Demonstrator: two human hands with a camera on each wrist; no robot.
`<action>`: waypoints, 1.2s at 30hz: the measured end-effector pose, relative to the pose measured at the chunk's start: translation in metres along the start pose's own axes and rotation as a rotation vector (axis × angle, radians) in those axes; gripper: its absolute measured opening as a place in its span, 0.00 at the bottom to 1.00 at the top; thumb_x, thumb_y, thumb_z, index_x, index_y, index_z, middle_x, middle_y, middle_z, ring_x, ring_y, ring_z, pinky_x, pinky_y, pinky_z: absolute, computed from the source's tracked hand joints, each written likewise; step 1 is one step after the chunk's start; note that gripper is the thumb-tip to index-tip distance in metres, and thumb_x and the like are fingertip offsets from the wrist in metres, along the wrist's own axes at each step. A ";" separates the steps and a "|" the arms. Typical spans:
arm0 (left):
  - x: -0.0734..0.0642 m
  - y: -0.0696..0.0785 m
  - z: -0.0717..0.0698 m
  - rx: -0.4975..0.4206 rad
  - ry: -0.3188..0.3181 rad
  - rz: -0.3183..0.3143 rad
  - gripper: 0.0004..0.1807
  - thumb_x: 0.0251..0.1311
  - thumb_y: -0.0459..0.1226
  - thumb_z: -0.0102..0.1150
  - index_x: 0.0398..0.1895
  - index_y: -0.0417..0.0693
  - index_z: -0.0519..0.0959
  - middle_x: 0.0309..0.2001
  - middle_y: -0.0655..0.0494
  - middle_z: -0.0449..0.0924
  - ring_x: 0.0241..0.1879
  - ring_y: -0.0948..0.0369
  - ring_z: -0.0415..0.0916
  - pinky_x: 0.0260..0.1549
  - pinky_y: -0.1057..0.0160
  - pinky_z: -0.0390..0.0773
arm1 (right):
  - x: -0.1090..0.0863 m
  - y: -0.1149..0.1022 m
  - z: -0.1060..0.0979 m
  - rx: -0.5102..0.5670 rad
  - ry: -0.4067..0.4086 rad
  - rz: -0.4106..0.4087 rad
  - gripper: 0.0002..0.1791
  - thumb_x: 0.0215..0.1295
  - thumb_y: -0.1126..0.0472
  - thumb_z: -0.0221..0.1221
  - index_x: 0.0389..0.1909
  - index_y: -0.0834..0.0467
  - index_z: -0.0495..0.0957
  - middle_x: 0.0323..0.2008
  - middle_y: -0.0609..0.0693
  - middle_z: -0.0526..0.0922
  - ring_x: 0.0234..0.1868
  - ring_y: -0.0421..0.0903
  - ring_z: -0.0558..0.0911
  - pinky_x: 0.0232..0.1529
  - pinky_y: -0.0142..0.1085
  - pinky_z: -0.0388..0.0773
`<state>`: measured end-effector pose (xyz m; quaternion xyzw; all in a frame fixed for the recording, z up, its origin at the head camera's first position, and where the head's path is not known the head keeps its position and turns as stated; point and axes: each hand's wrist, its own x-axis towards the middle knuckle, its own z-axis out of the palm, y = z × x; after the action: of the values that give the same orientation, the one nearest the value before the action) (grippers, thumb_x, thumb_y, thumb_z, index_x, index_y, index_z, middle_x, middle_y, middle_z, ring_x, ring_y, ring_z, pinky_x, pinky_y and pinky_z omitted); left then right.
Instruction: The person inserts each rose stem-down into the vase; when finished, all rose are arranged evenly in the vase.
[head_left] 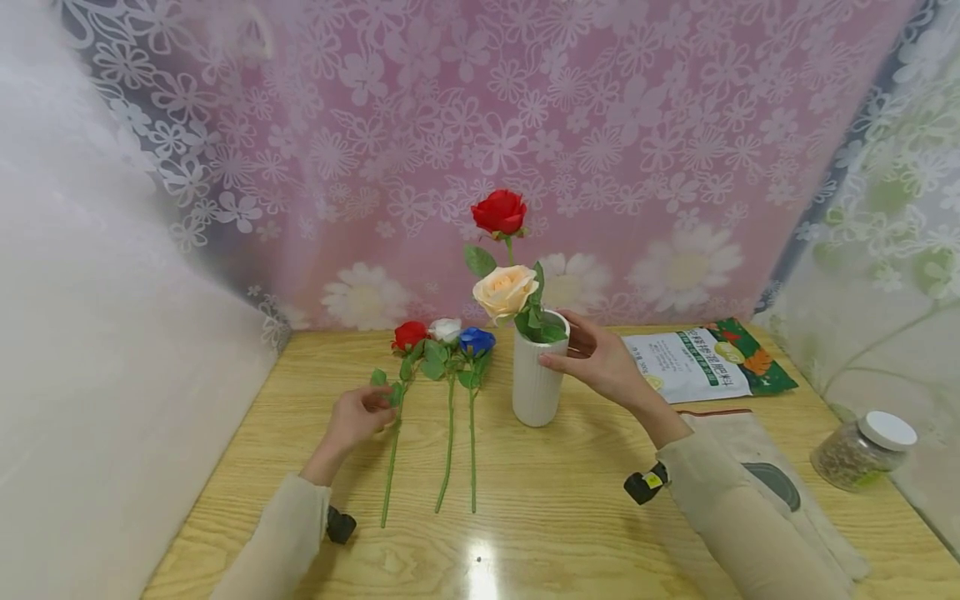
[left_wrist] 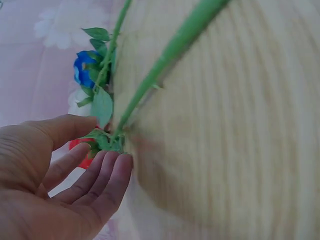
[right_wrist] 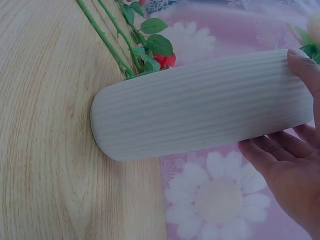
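A ribbed white vase (head_left: pixel 536 387) stands upright on the table, holding a tall red rose (head_left: pixel 500 212) and a cream rose (head_left: pixel 507 292). My right hand (head_left: pixel 606 367) grips its upper part from the right, thumb in front and fingers round the far side, as the right wrist view also shows. Left of the vase lie three roses: a red rose (head_left: pixel 409 335), a white rose (head_left: pixel 446 330) and a blue rose (head_left: pixel 476 341). My left hand (head_left: pixel 356 419) is at the leaves of the lying red rose, thumb and fingers apart; whether they touch it I cannot tell.
Behind the right arm lies a white and green packet (head_left: pixel 697 362). A beige cloth (head_left: pixel 738 433) with a dark patch lies partly under that arm. A lidded jar (head_left: pixel 862 450) stands at the right edge. Flowered curtain (head_left: pixel 405 167) hangs behind the table.
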<state>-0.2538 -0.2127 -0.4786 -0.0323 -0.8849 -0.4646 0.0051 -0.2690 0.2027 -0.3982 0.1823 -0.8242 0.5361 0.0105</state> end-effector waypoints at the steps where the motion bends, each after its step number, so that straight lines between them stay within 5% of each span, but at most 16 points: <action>1: 0.000 -0.002 0.001 0.022 0.002 0.006 0.22 0.66 0.31 0.69 0.61 0.33 0.82 0.46 0.38 0.87 0.42 0.51 0.85 0.33 0.60 0.86 | 0.000 0.000 0.000 0.002 -0.002 0.001 0.48 0.68 0.50 0.72 0.83 0.51 0.58 0.76 0.56 0.71 0.74 0.58 0.76 0.69 0.53 0.78; 15: 0.005 0.005 0.009 0.164 0.036 -0.021 0.23 0.55 0.28 0.69 0.55 0.28 0.84 0.37 0.41 0.87 0.35 0.55 0.82 0.34 0.61 0.82 | 0.000 -0.001 0.000 0.020 -0.004 -0.001 0.49 0.66 0.49 0.73 0.83 0.50 0.59 0.76 0.54 0.72 0.74 0.57 0.75 0.69 0.51 0.78; 23: 0.010 -0.003 -0.002 0.025 0.003 -0.170 0.20 0.56 0.30 0.68 0.53 0.31 0.86 0.37 0.43 0.91 0.30 0.60 0.87 0.33 0.65 0.85 | 0.000 0.001 -0.001 0.006 -0.007 0.015 0.48 0.67 0.49 0.72 0.83 0.50 0.58 0.77 0.55 0.70 0.75 0.58 0.74 0.71 0.53 0.76; 28: 0.010 -0.003 -0.009 -0.177 -0.046 -0.231 0.24 0.60 0.27 0.66 0.60 0.29 0.81 0.47 0.37 0.88 0.34 0.60 0.87 0.37 0.62 0.88 | 0.000 0.001 -0.001 0.003 -0.012 0.022 0.49 0.67 0.49 0.72 0.83 0.49 0.58 0.77 0.56 0.70 0.75 0.58 0.74 0.71 0.54 0.76; 36: 0.009 0.021 -0.024 -0.380 -0.100 -0.160 0.28 0.72 0.27 0.58 0.74 0.31 0.68 0.65 0.28 0.71 0.49 0.55 0.85 0.55 0.49 0.88 | 0.000 0.000 -0.001 0.010 -0.011 0.013 0.49 0.67 0.49 0.72 0.84 0.52 0.57 0.77 0.56 0.70 0.75 0.59 0.74 0.71 0.55 0.76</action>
<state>-0.2619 -0.2204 -0.4477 0.0146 -0.7802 -0.6200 -0.0822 -0.2692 0.2034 -0.3975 0.1801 -0.8227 0.5391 0.0015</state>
